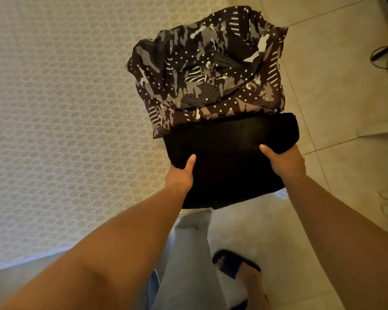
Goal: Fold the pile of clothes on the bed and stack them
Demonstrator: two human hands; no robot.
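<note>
Carrying step: left hand (181, 173) and right hand (286, 162) each grip a near edge of a folded black garment (229, 159), thumbs on top, fingers hidden beneath, with a rumpled camo-print garment (208, 70) riding on its far half, the whole load held up past the bed (65, 108) edge, above the tiled floor (334, 90). Looks like folding is only partly done; next move probably calls for setting the bundle down on the bed, kept level so the camo piece doesn't slide off.
</note>
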